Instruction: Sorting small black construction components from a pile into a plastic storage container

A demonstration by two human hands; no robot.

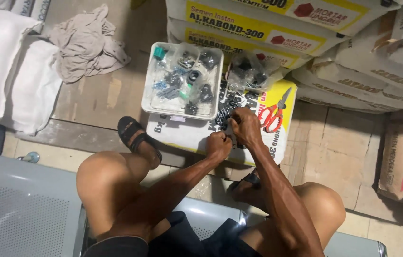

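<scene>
Here, left hand point(218, 144) fisted, right hand point(245, 126) pinching small black parts point(223, 115); supply tray point(183, 81) at eleven o'clock, scissors point(273, 115) at three, within reach.

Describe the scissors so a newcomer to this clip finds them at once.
Start at the white and yellow sack lying flat before the seated person. Beside the right hand, on its yellow corner, lie the scissors. Their red handles set them apart from the small dark parts nearby.

Clear glossy plastic tray point(150, 81); crumpled cloth rag point(85, 43); matt paper sacks point(353, 71).
</scene>
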